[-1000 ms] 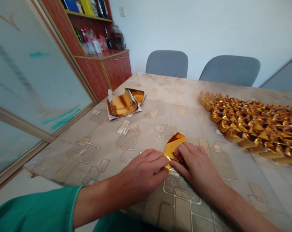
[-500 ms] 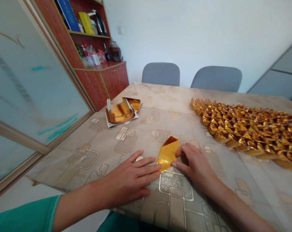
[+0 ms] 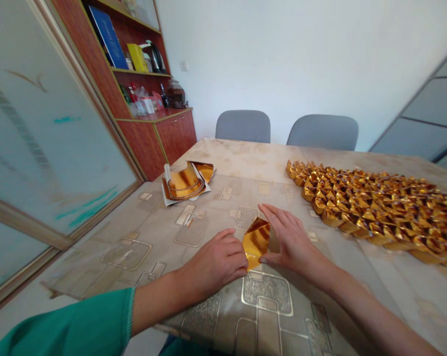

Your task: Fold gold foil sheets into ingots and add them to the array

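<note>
A folded piece of gold foil paper [image 3: 256,244] lies on the patterned tablecloth in front of me, its upper end opening into a darker pocket. My left hand [image 3: 225,259] has its fingers curled against the paper's left edge, the fingertips partly hidden. Along the right side, my right hand [image 3: 288,235] has its fingers stretched out by the top corner. Its thumb sits apart from them, touching the lower right edge.
Many folded gold foil pieces [image 3: 371,207] stand in packed rows at the right. A stack of curved gold and white sheets [image 3: 186,183] lies at the back left. Two grey chairs [image 3: 242,126] stand behind the table [image 3: 238,153], with a wooden cabinet [image 3: 175,136] beyond.
My left fingers have gone from stretched flat to curled at the paper's edge. My right fingers have straightened and reached up along the paper. The view has tilted up slightly.
</note>
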`<move>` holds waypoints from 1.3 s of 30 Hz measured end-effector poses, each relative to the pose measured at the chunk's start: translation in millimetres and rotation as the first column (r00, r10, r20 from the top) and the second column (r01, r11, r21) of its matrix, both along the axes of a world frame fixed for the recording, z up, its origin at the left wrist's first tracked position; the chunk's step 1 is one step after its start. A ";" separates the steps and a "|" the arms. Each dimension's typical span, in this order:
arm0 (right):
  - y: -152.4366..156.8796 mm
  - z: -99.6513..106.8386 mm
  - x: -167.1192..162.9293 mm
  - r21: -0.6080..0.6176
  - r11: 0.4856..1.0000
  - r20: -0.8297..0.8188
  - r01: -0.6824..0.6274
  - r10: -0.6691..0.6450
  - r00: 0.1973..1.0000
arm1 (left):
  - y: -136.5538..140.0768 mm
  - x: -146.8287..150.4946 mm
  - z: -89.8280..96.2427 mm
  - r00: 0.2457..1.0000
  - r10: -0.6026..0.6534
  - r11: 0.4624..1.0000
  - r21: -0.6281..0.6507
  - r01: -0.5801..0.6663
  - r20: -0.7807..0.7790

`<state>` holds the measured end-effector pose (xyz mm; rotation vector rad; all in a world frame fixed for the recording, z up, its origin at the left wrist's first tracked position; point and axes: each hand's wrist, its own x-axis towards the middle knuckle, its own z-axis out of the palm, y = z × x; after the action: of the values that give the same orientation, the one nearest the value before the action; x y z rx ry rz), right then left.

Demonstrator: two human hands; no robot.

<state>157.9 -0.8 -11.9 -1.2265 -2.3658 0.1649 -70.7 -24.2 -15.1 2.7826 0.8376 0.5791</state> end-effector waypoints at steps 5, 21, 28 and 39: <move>7.6 8.6 -1.9 -0.066 0.993 0.018 -0.094 0.095 0.995 | 1.4 6.8 -0.5 0.999 0.032 0.999 0.010 -0.032 0.008; -8.0 15.9 5.0 -0.207 0.967 0.118 -0.152 0.179 0.977 | 4.7 1.9 1.1 0.985 0.118 0.993 -0.010 -0.120 -0.126; -12.1 8.1 11.1 -0.096 0.993 0.200 -0.070 0.088 0.976 | 5.0 1.7 6.3 0.980 0.121 0.992 -0.025 -0.126 -0.160; -5.7 11.5 17.0 0.021 0.999 0.172 0.042 -0.045 0.984 | 5.6 1.6 9.9 0.981 0.120 0.990 -0.050 -0.129 -0.152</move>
<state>174.9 -6.5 -0.4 -1.3318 -2.4789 0.0248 -69.1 -18.6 -5.3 2.7604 1.0482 0.3614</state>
